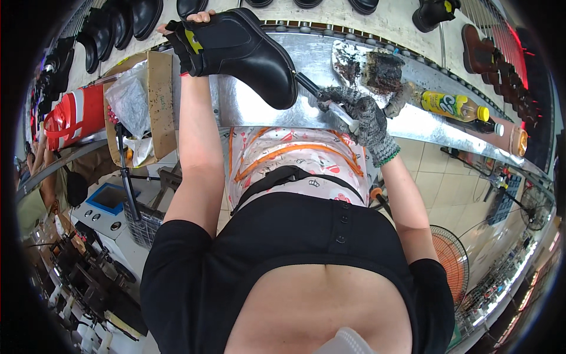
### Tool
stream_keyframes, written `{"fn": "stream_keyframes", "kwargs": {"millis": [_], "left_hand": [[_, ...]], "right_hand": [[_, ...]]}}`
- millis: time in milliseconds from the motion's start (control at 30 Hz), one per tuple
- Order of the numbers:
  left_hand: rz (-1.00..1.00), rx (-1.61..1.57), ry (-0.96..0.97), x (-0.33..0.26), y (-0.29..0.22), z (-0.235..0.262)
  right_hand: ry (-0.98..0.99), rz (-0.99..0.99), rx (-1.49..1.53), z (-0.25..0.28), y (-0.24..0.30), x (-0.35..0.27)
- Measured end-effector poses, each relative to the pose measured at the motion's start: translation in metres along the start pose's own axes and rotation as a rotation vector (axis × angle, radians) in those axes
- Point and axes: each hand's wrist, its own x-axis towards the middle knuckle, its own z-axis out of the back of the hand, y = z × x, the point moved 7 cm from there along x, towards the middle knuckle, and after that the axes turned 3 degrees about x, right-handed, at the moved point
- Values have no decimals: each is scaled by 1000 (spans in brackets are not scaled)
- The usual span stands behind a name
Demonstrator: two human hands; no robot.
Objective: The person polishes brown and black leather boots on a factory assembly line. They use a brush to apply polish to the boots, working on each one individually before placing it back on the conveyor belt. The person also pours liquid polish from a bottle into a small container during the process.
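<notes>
Black ankle boot held above the metal bench, left hand clamped on its opening, toe pointing right. Gloved right hand, closed around a brush, meets the boot's toe from the right.

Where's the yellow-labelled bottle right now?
In the head view, the bottle lies on the metal bench, right of the gloved right hand and beside the dark sponge block.

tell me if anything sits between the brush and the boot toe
Nothing visible does. The brush in the gloved right hand already meets the toe of the black boot, which the left hand holds.
</notes>
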Motion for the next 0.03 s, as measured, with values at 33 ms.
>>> {"fn": "stream_keyframes", "kwargs": {"millis": [33], "left_hand": [[3, -3, 2, 1, 2, 0]], "right_hand": [[-11, -3, 9, 0, -5, -2]]}}
